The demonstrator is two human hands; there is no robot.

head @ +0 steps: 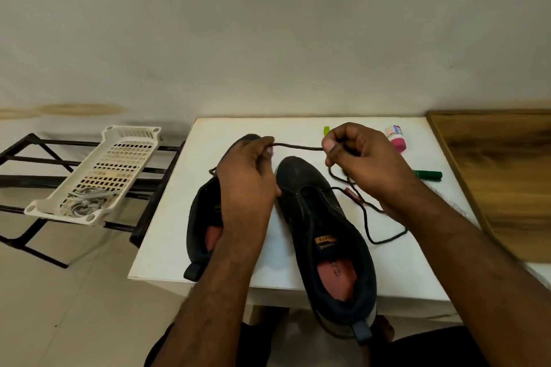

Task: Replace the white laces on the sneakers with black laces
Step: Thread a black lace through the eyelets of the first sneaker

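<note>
- While both hands are raised over the white table [167, 247], a black lace [298, 146] is held stretched between them, its taut span running nearly level from side to side.
- One end of that span is pinched by the curled fingers of the left hand [247, 179]; the other end is pinched between thumb and curled fingers of the right hand [360, 161].
- Below the right-hand grip, the rest of the lace is seen to drop to the table, looping past the wrist and back toward the right sneaker [322, 235], where it appears to be threaded through the front eyelets.
- Directly beneath the taut span, the right sneaker is laid with its long axis running away from the person, toe pointing at the wall and heel overhanging the near table edge.
- Under the left hand and forearm, the left sneaker [202, 226] is laid roughly parallel, toe also pointing away; its front is largely hidden by that hand.
- Just beyond the right-hand grip, a small green item [327, 130] and a pink-capped bottle [396, 138] are found; to its right a green marker [428, 175] is laid crosswise.
- Well to the left of the left-hand grip, a white basket [125, 140] holding pale cords is set on a black rack [35, 158].
</note>
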